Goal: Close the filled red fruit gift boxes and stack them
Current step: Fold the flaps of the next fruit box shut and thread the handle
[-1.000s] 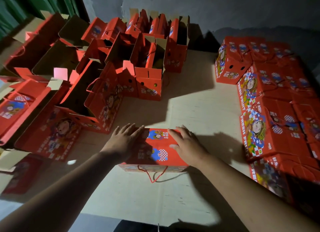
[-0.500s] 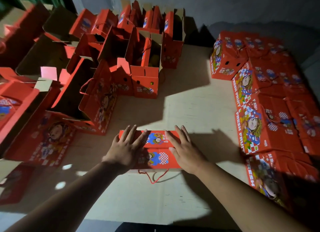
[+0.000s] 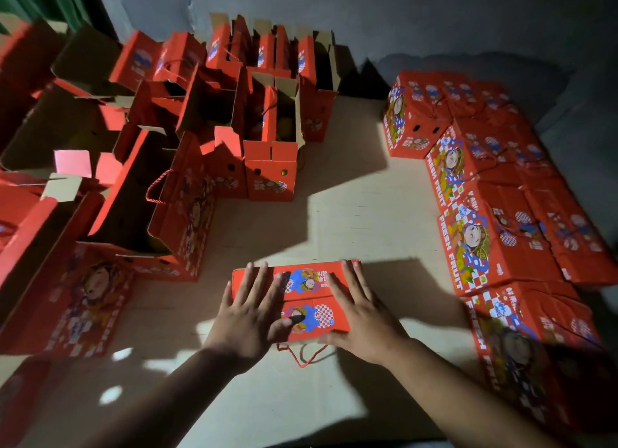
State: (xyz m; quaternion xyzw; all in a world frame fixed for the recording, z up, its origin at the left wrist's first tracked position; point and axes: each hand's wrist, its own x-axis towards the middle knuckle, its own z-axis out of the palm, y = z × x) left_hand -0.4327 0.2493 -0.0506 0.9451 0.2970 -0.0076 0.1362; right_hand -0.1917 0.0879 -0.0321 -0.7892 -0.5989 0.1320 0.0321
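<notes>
A red fruit gift box (image 3: 309, 285) with cartoon prints lies on the pale floor in front of me, its two top flaps folded shut. My left hand (image 3: 249, 314) lies flat on the left part of its lid, fingers spread. My right hand (image 3: 363, 317) lies flat on the right part, fingers spread. A red cord handle (image 3: 302, 355) trails out from under the box's near edge. Closed red boxes (image 3: 485, 243) sit in tight rows at the right. Open red boxes (image 3: 271, 153) with upright flaps crowd the back left.
A large open box (image 3: 143, 207) with a cord handle stands at the left, beside a flattened red box (image 3: 80, 297). A grey wall (image 3: 368, 19) runs along the back. Bare pale floor (image 3: 351, 207) lies between the open and closed groups.
Both hands have slid a little forward and flatter on the lid, and the flaps lie flatter. The view has shifted slightly.
</notes>
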